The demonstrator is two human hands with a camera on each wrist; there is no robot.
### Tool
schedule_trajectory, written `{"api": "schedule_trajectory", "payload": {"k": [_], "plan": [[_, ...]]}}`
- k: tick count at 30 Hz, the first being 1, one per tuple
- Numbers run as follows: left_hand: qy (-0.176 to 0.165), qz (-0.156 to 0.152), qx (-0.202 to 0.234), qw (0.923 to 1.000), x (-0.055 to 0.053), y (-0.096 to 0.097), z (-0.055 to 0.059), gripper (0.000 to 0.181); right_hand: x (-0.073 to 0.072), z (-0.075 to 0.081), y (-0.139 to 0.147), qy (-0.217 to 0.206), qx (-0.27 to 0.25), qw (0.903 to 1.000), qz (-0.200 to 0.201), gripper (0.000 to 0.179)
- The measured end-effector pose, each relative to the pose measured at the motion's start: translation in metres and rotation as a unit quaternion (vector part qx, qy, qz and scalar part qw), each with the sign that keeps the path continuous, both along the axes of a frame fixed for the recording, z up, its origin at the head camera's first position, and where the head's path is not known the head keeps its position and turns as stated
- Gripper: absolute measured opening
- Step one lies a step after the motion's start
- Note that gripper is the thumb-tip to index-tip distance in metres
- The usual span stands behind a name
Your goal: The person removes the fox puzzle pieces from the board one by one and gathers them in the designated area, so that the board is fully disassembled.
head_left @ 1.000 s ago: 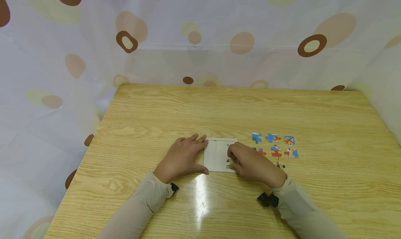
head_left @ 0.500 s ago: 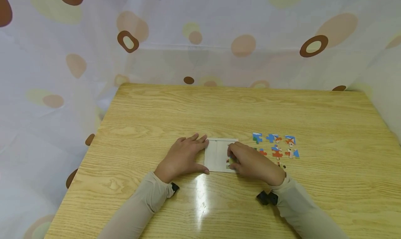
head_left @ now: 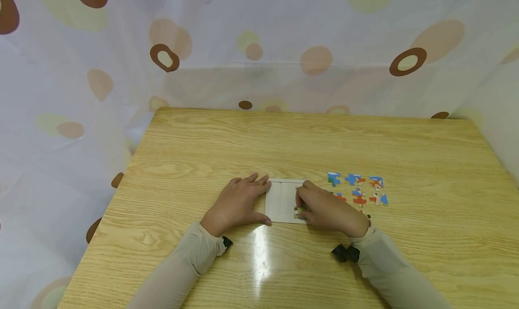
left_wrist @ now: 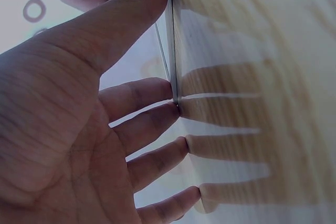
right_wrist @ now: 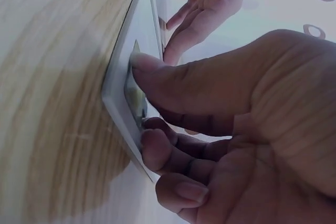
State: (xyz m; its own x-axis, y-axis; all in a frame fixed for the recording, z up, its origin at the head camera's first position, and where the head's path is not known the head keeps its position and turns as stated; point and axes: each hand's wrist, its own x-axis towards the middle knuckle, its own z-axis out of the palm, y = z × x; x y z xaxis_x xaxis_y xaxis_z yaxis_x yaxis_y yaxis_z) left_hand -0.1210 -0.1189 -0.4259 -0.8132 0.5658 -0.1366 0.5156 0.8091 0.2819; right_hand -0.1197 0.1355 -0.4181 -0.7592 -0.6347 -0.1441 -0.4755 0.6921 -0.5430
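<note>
A shallow white puzzle tray (head_left: 280, 203) lies flat on the table between the two hands. My left hand (head_left: 235, 205) spreads at its left side, thumb at the near corner and fingers at the far corner; in the left wrist view straight fingertips touch the table and the tray's edge. At the tray's right end my right hand (head_left: 329, 212) bends over and pinches a puzzle piece (right_wrist: 136, 95) between thumb and fingers, low against the tray floor. The piece shows some green and yellow (head_left: 297, 213); the hand hides most of it.
Right of the tray, several loose puzzle pieces (head_left: 359, 196) with blue, orange and white print lie in rows, some partly behind the right hand. The wooden table (head_left: 211, 138) ends at a spotted curtain (head_left: 284, 84) at the back.
The right hand's fingers have shifted very slightly over the piece at the tray's right end. The left hand keeps its place; the head view has moved a little.
</note>
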Motion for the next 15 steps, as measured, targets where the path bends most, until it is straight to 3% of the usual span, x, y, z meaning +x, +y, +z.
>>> {"api": "schedule_trajectory", "payload": {"k": [15], "plan": [[0.0, 0.001, 0.003, 1.0, -0.0003, 0.0005, -0.0007, 0.099, -0.0003, -0.0012, 0.0019, -0.032, -0.02, 0.9993, 0.002, 0.025]]}}
